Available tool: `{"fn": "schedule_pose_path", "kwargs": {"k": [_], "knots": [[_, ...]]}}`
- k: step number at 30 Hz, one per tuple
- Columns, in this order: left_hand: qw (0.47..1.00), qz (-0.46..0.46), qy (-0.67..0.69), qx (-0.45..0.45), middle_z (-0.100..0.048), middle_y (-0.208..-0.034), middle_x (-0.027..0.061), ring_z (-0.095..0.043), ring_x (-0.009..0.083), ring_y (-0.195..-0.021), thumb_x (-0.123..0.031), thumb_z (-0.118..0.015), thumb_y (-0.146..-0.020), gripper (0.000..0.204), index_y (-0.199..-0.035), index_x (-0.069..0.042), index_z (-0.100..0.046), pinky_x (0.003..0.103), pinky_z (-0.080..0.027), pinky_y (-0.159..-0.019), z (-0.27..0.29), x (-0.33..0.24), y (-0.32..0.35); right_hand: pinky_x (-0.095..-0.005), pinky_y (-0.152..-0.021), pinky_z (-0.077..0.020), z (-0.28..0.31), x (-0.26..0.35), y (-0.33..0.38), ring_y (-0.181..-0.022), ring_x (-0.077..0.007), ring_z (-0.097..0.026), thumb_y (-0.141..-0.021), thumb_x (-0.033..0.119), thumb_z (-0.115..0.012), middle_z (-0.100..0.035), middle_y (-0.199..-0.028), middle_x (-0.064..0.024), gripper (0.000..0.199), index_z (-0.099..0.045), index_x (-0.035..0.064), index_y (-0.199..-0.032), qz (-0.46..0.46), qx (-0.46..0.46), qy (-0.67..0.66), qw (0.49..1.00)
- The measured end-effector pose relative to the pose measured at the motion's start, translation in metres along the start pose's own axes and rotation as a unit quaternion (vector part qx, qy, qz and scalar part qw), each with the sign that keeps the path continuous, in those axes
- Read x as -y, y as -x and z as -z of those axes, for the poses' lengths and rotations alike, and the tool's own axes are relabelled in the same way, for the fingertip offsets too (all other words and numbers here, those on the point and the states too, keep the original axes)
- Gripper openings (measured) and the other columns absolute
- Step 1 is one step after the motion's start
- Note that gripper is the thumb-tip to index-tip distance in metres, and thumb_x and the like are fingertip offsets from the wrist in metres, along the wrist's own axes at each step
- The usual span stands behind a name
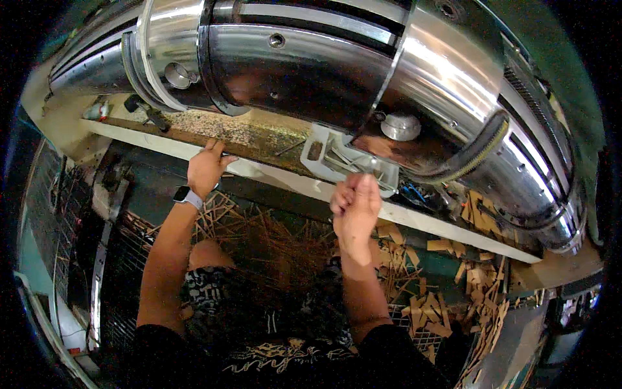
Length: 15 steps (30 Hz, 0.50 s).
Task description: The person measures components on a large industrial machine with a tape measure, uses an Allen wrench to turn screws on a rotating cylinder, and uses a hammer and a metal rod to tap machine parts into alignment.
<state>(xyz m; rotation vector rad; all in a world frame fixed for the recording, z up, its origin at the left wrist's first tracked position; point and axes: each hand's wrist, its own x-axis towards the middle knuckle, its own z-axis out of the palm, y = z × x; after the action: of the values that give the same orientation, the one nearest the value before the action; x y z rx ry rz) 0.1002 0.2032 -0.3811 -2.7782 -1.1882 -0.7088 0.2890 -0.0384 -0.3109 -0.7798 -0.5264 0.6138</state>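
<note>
My left hand (206, 170) rests on the edge of a pale ledge (272, 176), its thumb spread from the fingers and nothing held. A watch with a light band (190, 196) is on that wrist. Beside the front wall of a white plastic bin (322, 170), my right hand (357, 211) is closed, fingertips pressed together; whatever they hold, if anything, is hidden. Thin metal strips (343, 154) lie in the bin, which stands on the ledge under a large shiny steel cylinder (298, 71).
The cylinder, with clamped bands and holes, curves across the top. Small chips (214, 126) and a dark-handled tool (152, 115) lie on the ledge. Blue bits (414, 192) sit right of the bin. Cardboard scraps (431, 311) cover the floor below and to the right.
</note>
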Motion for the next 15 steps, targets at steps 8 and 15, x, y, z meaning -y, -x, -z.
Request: {"fn": "schedule_pose_path", "kwargs": {"k": [8, 15], "knots": [[1.0, 0.021, 0.006, 0.008, -0.052, -0.092, 0.0134, -0.056, 0.0339, -0.074, -0.039, -0.057, -0.077, 0.038, -0.09, -0.005, -0.048, 0.042, -0.046, -0.059, -0.001, -0.005, 0.003, -0.0228, -0.042, -0.0265, -0.018, -0.02, -0.005, -0.05, -0.0083, -0.031, -0.091, 0.029, -0.042, -0.035, -0.059, 0.0011, 0.024, -0.041, 0.0075, -0.081, -0.022, 0.017, -0.087, 0.996], [0.998, 0.053, -0.009, 0.032, -0.05, -0.098, 0.0142, -0.055, 0.036, -0.075, -0.04, -0.056, -0.077, 0.04, -0.093, -0.005, -0.047, 0.044, -0.045, -0.059, 0.004, -0.008, 0.002, -0.0223, -0.041, -0.0286, 0.02, -0.003, -0.013, -0.046, -0.0077, -0.033, -0.092, 0.024, -0.041, -0.035, -0.055, 0.0002, 0.024, -0.044, 0.0039, -0.079, -0.079, 0.116, -0.029, 0.99]]}}
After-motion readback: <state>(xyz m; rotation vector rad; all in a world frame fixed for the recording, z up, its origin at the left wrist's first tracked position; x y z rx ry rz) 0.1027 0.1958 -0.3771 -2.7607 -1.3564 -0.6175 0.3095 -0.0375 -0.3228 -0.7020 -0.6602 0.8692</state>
